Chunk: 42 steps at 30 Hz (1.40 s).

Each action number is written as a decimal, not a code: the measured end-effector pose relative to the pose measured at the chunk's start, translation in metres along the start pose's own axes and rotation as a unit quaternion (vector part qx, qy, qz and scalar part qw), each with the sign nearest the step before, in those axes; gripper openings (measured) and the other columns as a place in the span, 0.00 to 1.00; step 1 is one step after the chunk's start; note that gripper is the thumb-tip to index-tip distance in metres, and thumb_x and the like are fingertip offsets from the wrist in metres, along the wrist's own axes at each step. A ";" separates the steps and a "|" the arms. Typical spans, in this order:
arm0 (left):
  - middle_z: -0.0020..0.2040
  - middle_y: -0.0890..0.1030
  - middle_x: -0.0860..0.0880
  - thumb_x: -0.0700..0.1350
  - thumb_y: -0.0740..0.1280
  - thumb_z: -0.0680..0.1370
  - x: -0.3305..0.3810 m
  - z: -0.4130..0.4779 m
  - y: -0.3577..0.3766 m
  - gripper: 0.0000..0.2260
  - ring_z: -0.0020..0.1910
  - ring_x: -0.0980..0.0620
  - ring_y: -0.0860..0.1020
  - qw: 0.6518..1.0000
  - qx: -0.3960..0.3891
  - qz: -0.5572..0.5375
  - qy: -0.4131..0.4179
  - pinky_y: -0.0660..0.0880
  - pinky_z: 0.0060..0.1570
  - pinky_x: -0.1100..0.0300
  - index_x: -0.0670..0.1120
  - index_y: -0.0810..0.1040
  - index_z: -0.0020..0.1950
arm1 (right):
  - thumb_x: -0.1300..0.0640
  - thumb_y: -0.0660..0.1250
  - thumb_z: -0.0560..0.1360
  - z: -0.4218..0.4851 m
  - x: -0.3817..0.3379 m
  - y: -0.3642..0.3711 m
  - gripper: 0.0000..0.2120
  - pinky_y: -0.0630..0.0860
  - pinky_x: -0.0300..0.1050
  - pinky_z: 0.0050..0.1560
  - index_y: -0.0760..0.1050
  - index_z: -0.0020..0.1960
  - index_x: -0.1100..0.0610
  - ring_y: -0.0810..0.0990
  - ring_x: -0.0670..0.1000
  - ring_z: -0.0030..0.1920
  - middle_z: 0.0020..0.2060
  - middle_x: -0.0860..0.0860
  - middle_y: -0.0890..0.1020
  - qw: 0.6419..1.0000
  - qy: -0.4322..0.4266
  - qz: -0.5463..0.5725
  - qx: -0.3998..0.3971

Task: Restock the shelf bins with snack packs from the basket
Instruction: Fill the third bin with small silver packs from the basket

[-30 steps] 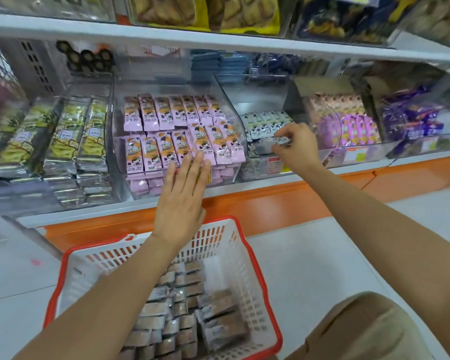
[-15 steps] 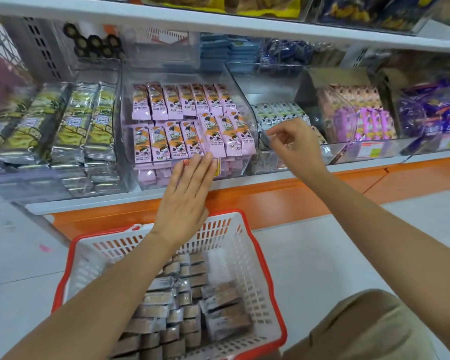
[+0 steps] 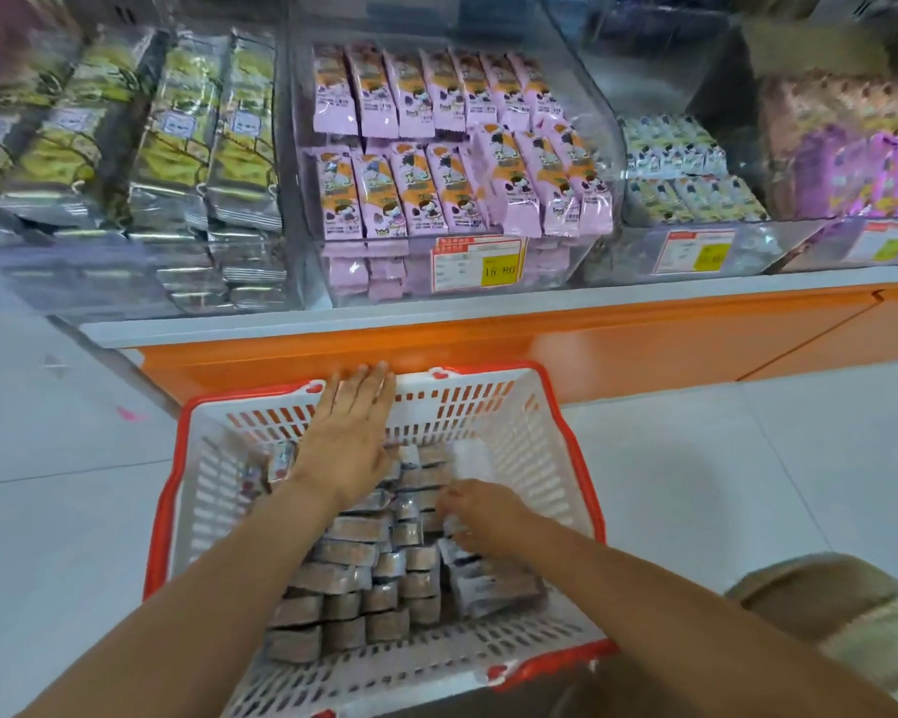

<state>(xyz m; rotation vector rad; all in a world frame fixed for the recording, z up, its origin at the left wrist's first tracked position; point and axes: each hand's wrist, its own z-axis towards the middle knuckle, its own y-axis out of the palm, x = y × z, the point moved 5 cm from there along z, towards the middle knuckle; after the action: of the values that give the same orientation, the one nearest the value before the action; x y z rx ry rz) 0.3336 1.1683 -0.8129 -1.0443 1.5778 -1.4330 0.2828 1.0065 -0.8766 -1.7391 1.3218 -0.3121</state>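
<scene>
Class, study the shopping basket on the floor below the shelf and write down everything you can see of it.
The basket looks plastic, with white slotted walls and a red rim. It stands upright on the pale floor, just in front of the shelf's orange base. Rows of brownish snack packs cover most of its bottom, leaving the far right corner bare. The left hand lies flat over its far wall, fingers across the rim. The right hand reaches down among the packs, its grip too blurred to tell.
</scene>
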 end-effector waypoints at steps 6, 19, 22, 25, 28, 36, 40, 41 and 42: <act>0.81 0.42 0.44 0.49 0.63 0.79 -0.005 -0.001 0.033 0.41 0.80 0.44 0.42 0.999 0.000 -0.029 -0.030 0.35 0.76 0.43 0.44 0.34 0.76 | 0.62 0.67 0.76 0.028 0.013 0.054 0.25 0.71 0.52 0.61 0.66 0.71 0.56 0.73 0.59 0.64 0.67 0.57 0.71 0.989 0.011 -0.086 -0.119; 0.80 0.54 0.43 0.45 0.66 0.77 -0.003 -0.002 0.022 0.37 0.79 0.44 0.55 0.999 0.048 -0.018 -0.019 0.42 0.77 0.47 0.42 0.49 0.80 | 0.57 0.70 0.72 0.012 0.013 -0.010 0.25 0.73 0.49 0.50 0.69 0.68 0.56 0.74 0.57 0.57 0.59 0.57 0.73 0.995 -0.053 -0.018 0.084; 0.71 0.72 0.39 0.42 0.70 0.72 0.011 -0.001 -0.016 0.30 0.69 0.40 0.70 0.986 0.158 -0.057 0.024 0.57 0.74 0.46 0.39 0.69 0.74 | 0.54 0.69 0.71 -0.020 0.022 -0.063 0.14 0.76 0.51 0.49 0.77 0.56 0.55 0.76 0.54 0.54 0.54 0.53 0.75 0.982 -0.064 0.061 0.167; 0.64 0.75 0.41 0.42 0.64 0.73 0.040 0.004 -0.065 0.24 0.63 0.40 0.72 0.958 0.261 -0.080 0.093 0.61 0.68 0.45 0.41 0.73 0.69 | 0.51 0.64 0.67 -0.067 0.032 -0.125 0.14 0.74 0.42 0.47 0.77 0.51 0.55 0.75 0.49 0.48 0.48 0.50 0.75 0.952 -0.060 0.124 0.272; 0.65 0.72 0.41 0.43 0.61 0.72 0.059 0.013 -0.104 0.25 0.65 0.40 0.69 0.936 0.326 -0.093 0.100 0.59 0.69 0.44 0.41 0.72 0.69 | 0.54 0.62 0.67 -0.133 0.039 -0.186 0.15 0.66 0.32 0.47 0.77 0.50 0.59 0.71 0.42 0.46 0.45 0.50 0.74 0.896 -0.071 0.136 0.416; 0.81 0.50 0.40 0.42 0.67 0.72 0.063 0.041 -0.146 0.41 0.80 0.40 0.47 0.958 0.286 0.005 0.019 0.44 0.77 0.42 0.41 0.51 0.81 | 0.62 0.66 0.71 -0.230 0.075 -0.285 0.12 0.69 0.34 0.48 0.74 0.54 0.62 0.72 0.46 0.47 0.48 0.53 0.74 0.731 0.016 0.123 0.671; 0.81 0.46 0.40 0.44 0.67 0.72 0.065 0.040 -0.144 0.43 0.80 0.41 0.44 0.962 0.268 0.043 0.011 0.46 0.77 0.41 0.42 0.46 0.81 | 0.60 0.69 0.72 -0.190 0.097 -0.304 0.11 0.74 0.46 0.52 0.75 0.54 0.60 0.73 0.48 0.49 0.50 0.52 0.73 0.759 0.074 0.139 0.631; 0.81 0.45 0.41 0.44 0.67 0.72 0.064 0.040 -0.144 0.43 0.80 0.41 0.44 0.963 0.267 0.046 0.009 0.46 0.77 0.41 0.43 0.45 0.81 | 0.61 0.70 0.72 -0.177 0.100 -0.306 0.11 0.73 0.48 0.53 0.75 0.54 0.60 0.72 0.48 0.49 0.50 0.51 0.72 0.774 0.089 0.135 0.612; 0.81 0.45 0.41 0.44 0.67 0.72 0.064 0.041 -0.143 0.44 0.80 0.41 0.44 0.963 0.265 0.048 0.008 0.46 0.77 0.41 0.43 0.45 0.81 | 0.62 0.70 0.72 -0.166 0.102 -0.307 0.11 0.72 0.47 0.52 0.75 0.55 0.59 0.71 0.48 0.48 0.50 0.50 0.71 0.789 0.104 0.132 0.591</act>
<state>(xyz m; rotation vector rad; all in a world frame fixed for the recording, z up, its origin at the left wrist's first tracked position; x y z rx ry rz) 0.3582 1.0879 -0.6741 -0.6293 1.1361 -1.6696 0.4100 0.8420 -0.5780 -0.4499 1.0723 -0.9451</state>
